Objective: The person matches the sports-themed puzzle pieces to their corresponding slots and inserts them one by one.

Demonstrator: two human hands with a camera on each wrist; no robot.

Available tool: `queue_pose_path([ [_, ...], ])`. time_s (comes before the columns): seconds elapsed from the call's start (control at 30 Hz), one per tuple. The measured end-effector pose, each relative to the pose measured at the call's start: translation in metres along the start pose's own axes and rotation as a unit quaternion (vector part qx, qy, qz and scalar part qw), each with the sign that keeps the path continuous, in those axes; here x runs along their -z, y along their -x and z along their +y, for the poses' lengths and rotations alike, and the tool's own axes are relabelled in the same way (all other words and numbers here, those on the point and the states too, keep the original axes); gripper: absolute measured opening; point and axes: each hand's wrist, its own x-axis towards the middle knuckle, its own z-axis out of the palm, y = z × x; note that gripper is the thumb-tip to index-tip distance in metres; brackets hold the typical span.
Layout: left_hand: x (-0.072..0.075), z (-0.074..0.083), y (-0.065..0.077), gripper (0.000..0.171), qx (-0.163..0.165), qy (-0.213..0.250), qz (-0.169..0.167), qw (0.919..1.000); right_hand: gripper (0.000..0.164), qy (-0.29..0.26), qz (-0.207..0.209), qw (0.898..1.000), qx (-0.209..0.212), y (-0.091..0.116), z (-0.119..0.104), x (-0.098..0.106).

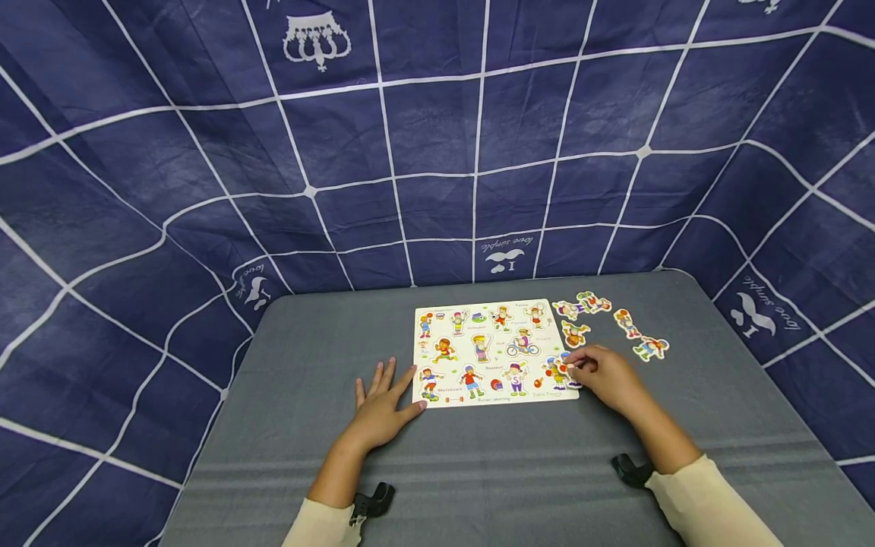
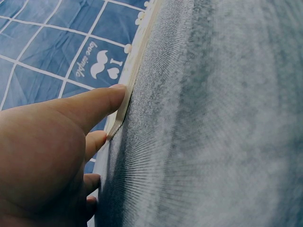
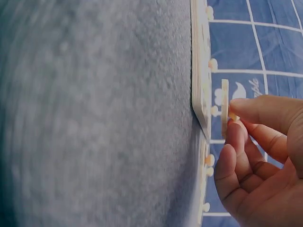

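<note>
A pale wooden puzzle board (image 1: 465, 351) lies on the grey surface, with sports figures fitted over it. My left hand (image 1: 379, 414) lies with fingers spread, the thumb and forefinger touching the board's left edge; in the left wrist view the thumb (image 2: 102, 99) rests along that edge. At the lower right corner, my right hand (image 1: 611, 380) pinches a knobbed puzzle piece (image 3: 225, 109) between thumb and fingertips. The right wrist view shows this piece edge-on, raised a little off the board. From the head, the fingers partly hide it.
Several loose puzzle pieces lie to the right of the board, among them a figure in blue (image 1: 651, 348), another above it (image 1: 626, 324) and one by the board's edge (image 1: 575, 333). A blue gridded cloth (image 1: 437, 209) walls the back and sides.
</note>
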Motion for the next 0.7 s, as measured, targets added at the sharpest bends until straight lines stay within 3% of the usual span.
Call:
queue_pose_path([
  [0.7,-0.001,-0.001,0.000,0.073,0.000,0.005,-0.003,1.0000,0.010,-0.002,-0.045,0.998,0.047,-0.011,-0.004,-0.016],
])
